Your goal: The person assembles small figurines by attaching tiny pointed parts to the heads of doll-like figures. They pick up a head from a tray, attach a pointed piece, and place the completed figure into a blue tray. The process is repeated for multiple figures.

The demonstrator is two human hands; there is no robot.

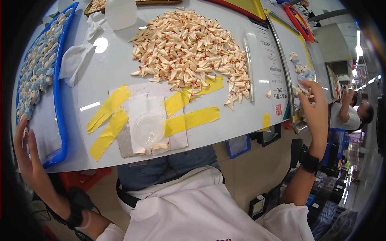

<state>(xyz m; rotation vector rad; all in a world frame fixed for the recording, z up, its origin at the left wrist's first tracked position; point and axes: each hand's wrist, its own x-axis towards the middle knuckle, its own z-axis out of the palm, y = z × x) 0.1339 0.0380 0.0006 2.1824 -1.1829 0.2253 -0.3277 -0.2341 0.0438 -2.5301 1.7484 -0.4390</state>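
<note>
At the far left, my left hand (30, 154) is at the near part of a blue-rimmed tray (60, 120), its fingers bent together by the last row of small blue-and-cream figures (34, 80). Something small and pale shows between those fingers, too small to make out. My right hand (315, 106) reaches over the table's right side, with thumb and fingertips closed around a small blue-and-cream piece (300, 91). More such pieces (303, 73) lie just beyond it in a metal-edged tray. Its fingers partly hide the held piece.
A large heap of cream, pointed pieces with red tips (189, 48) covers the table's middle. Nearer, a clear round dish (148, 129) sits on a board among yellow tape strips (193, 121). A metal rod (249, 72) flanks the heap; white tissue (76, 60) lies left.
</note>
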